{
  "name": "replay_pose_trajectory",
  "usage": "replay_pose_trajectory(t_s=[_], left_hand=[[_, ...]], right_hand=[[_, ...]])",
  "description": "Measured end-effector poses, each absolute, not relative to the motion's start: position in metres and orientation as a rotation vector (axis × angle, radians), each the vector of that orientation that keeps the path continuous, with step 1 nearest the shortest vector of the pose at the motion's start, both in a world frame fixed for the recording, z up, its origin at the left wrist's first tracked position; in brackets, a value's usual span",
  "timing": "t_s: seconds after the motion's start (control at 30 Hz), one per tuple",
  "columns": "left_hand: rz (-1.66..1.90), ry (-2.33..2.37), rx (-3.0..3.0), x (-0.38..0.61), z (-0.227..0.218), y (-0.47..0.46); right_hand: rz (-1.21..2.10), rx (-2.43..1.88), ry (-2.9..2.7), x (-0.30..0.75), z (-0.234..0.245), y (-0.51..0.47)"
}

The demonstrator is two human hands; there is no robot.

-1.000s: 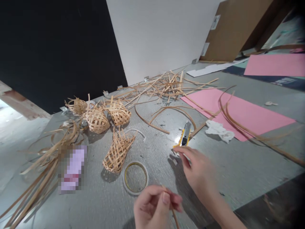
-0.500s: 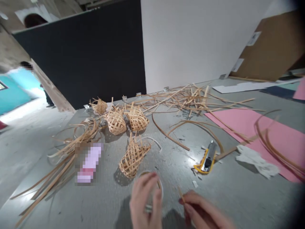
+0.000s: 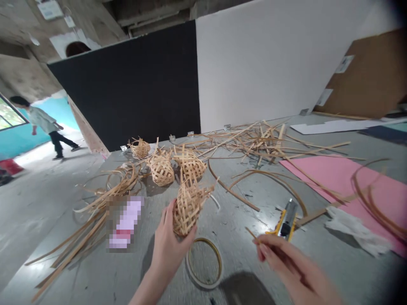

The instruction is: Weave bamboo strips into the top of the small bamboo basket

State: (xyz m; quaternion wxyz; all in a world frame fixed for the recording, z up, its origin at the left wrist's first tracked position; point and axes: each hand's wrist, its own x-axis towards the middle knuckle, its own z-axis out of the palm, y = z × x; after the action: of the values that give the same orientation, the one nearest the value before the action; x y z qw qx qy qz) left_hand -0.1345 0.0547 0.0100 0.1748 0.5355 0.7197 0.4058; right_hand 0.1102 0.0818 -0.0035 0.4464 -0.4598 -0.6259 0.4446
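Observation:
My left hand (image 3: 168,241) grips a small open-weave bamboo basket (image 3: 188,207) by its lower side and holds it above the grey table (image 3: 235,224). My right hand (image 3: 282,262) pinches a thin bamboo strip (image 3: 250,232) between its fingertips. Just beyond that hand lies a yellow utility knife (image 3: 287,221). A roll of clear adhesive tape (image 3: 204,262) lies flat on the table between my hands.
Several woven baskets (image 3: 162,168) stand at the back, near a heap of bamboo strips (image 3: 263,142). Pink paper (image 3: 337,182), crumpled white tissue (image 3: 356,231), a pixelated object (image 3: 125,222) and a strip bundle (image 3: 92,212) lie around. A person (image 3: 43,125) walks beyond the table.
My left hand has picked the woven basket up from the table and raised it. The tape roll is uncovered, and the view has swung upward and levelled, bringing the walking person into sight.

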Motion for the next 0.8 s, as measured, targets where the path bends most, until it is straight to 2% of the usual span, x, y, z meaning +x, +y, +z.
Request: replay_pose_trajectory(t_s=[0.17, 0.37, 0.5, 0.8], left_hand=[[1.431, 1.515, 1.044, -0.11, 0.002, 0.049], [1.479, 1.147, 0.403, -0.104, -0.023, 0.032], [1.459, 1.108, 0.356, -0.106, -0.033, 0.026], [1.425, 0.931, 0.459, -0.111, -0.045, 0.017]], right_hand=[[0.599, -0.941, -1.606, 0.101, 0.033, 0.123], [0.382, -0.626, -1.586, 0.083, -0.001, 0.133], [0.331, -0.534, -1.713, 0.083, -0.018, 0.126], [0.097, -0.381, -1.825, 0.088, -0.022, 0.124]])
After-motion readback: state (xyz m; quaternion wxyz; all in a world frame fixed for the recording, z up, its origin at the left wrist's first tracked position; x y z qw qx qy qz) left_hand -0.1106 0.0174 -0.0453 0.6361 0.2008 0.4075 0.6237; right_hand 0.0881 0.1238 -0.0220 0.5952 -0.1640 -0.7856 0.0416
